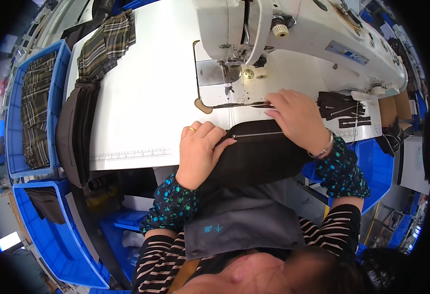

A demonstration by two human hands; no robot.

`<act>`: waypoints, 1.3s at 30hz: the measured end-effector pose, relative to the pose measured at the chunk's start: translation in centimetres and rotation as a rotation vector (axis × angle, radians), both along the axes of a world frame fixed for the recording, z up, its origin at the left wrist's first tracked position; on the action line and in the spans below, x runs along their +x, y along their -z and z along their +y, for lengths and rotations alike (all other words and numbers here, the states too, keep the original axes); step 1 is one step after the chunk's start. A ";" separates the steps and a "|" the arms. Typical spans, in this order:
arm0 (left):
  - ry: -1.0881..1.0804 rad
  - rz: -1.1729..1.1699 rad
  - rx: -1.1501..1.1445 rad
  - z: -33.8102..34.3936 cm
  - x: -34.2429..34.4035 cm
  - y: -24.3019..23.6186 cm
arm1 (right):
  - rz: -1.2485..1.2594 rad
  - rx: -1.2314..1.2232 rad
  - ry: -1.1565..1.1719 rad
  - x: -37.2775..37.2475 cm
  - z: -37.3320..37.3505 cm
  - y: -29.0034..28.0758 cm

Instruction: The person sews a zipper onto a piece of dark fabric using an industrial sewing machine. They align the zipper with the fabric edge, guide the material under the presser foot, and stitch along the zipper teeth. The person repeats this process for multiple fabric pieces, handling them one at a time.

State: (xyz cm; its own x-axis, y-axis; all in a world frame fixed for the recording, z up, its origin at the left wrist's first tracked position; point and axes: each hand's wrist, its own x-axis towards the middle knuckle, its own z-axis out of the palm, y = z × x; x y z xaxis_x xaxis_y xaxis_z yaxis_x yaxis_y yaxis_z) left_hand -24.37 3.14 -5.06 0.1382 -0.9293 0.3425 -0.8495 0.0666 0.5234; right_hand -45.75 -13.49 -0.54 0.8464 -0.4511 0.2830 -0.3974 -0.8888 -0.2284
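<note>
A dark brown fabric piece (259, 159) with a silver-toothed zipper (256, 134) along its upper part hangs over the table's front edge toward my lap. My left hand (200, 152) is closed on its left edge, with the thumb beside the zipper's end. My right hand (298, 120) lies across the zipper's right part. Its fingers are bent together near the machine bed's front edge, and what they pinch cannot be made out. Just beyond both hands stands a white sewing machine (239, 29); threads run from its needle area toward the fabric.
Dark zippers (342, 107) lie bundled at the right. At the left are a stack of dark brown pieces (73, 134), plaid fabric (109, 41) and a blue crate (60, 63) of plaid pieces. Lower blue bins (60, 245) flank the table (136, 98).
</note>
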 end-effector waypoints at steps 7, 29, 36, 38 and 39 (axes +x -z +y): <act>0.185 0.052 -0.030 0.1 0.7 -0.3 | 0.017 -0.326 -0.170 3.7 0.1 2.3; 0.186 0.398 -0.059 0.3 1.9 0.0 | 0.180 -0.202 0.119 1.2 -1.7 2.8; 0.023 0.647 0.104 1.0 2.4 -0.2 | 0.003 -0.350 0.233 -5.0 -4.1 1.3; 0.026 0.648 0.081 0.9 2.5 0.0 | -0.100 -0.030 0.173 -4.2 -2.5 1.2; 0.033 0.654 0.070 0.8 2.6 0.2 | -0.098 0.139 0.132 -3.4 -1.3 0.5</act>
